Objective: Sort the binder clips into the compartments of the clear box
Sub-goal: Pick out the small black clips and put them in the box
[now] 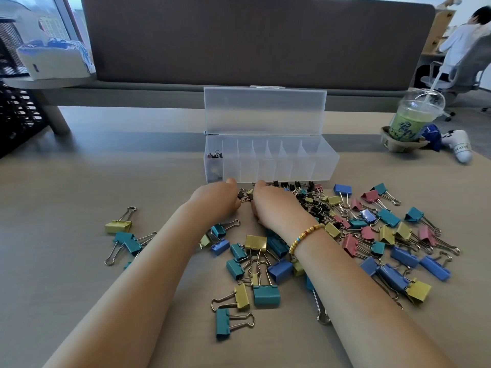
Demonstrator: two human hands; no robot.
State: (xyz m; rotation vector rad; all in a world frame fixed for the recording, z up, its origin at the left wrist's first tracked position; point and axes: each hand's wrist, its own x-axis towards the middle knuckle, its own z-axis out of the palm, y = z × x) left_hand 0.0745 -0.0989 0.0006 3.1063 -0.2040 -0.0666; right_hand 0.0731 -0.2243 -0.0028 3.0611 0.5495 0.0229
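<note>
Working at the front wall of the clear plastic compartment box (268, 166), both hands sit low on the pale wood-grain worktop (79, 181), among the small black binder clips (313, 205) heaped just before it. Left hand (218, 199): fingers curled under, knuckles up, right beside a few small clips; whether its grip has one cannot be told, the fingertips being hidden. Right hand (273, 205), gold bead bracelet (305, 236) at the wrist: curled likewise over the heap, its grip also hidden; probably gathering small clips, but nothing shows between the fingers. Box lid (265, 112) stands upright at the back, so every compartment is open from above and from the near side. Only the leftmost compartment (214, 166) holds anything, a few small dark clips; this suggests smalls go there first, and both hands are close to it. The other compartments look empty. Larger clips in teal, blue, yellow and pink (265, 293) lie spread under and to the right of the forearms, a few strays to the left (125, 240). Open room: bare worktop left of the box and behind it. Right far corner is tighter, with an iced green drink in a domed plastic cup (411, 120) near the edge.
</note>
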